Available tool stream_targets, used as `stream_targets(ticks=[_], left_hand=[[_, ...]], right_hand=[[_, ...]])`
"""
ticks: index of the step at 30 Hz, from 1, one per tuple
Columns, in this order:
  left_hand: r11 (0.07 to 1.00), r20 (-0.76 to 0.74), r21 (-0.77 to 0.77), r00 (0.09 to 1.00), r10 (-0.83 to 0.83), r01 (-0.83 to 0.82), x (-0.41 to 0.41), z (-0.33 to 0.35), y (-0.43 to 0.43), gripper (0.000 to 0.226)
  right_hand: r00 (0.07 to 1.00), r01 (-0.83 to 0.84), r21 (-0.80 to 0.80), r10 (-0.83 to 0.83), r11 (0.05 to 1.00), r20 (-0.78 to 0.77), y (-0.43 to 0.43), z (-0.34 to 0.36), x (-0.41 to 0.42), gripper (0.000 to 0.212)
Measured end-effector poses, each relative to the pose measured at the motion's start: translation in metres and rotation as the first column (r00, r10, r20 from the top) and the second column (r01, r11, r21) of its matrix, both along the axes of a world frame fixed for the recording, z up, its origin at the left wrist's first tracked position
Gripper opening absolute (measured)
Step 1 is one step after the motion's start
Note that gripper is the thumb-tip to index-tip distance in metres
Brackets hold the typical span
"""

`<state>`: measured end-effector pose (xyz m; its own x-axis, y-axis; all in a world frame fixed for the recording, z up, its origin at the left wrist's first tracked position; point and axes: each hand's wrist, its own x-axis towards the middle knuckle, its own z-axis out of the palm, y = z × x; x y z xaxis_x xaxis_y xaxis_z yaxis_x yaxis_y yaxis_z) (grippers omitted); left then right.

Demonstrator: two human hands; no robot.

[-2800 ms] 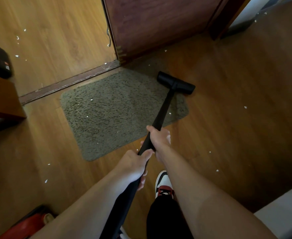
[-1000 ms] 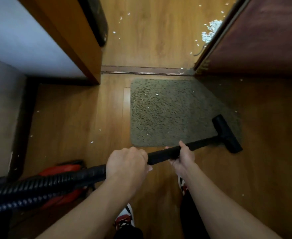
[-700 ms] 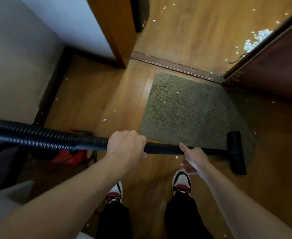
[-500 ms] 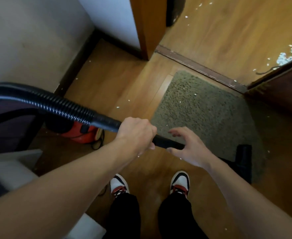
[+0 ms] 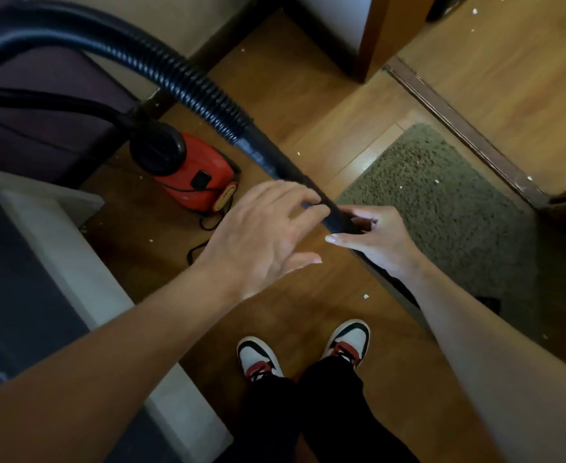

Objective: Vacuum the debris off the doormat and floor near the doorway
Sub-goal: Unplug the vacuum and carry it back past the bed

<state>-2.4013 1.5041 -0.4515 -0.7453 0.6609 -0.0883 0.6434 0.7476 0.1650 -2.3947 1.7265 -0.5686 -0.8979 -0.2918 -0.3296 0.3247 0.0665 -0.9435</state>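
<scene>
Narrow strip of glossy wood-plank floor (image 5: 308,105), hemmed by a white-framed furniture edge (image 5: 74,262) on the left and the dark metal threshold strip (image 5: 468,135) on the right. A shaggy grey-green doormat (image 5: 441,208) lies against the threshold, white crumb debris (image 5: 436,181) scattered on its pile and on the boards. A ribbed black hose (image 5: 174,75) runs into the smooth black rigid wand (image 5: 274,158); the red plastic canister vacuum (image 5: 194,175) sits behind it by the wall. Left hand (image 5: 264,235) is spread, fingertips only brushing the wand, where half a second ago it was fisted round it. Right hand (image 5: 375,242), open then, now curls round the wand lower down.
</scene>
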Motion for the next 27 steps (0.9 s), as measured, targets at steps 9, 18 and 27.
stream_targets(ticks=[9,18,27], left_hand=[[0.846,0.218,-0.019,0.823,0.524,-0.534,0.040,-0.059,-0.061,0.072],[0.707,0.261,-0.052,0.674,0.692,-0.706,0.017,-0.156,-0.087,0.073],[0.651,0.025,-0.222,0.664,0.748,-0.725,-0.034,-0.267,-0.141,0.091]], right_hand=[[0.981,0.186,0.046,-0.183,0.982,-0.059,-0.006,-0.012,-0.020,0.034],[0.957,0.261,0.212,-0.224,0.942,-0.185,-0.023,-0.049,-0.039,0.035],[0.934,0.320,0.220,-0.268,0.922,-0.234,-0.030,-0.096,-0.065,0.041]])
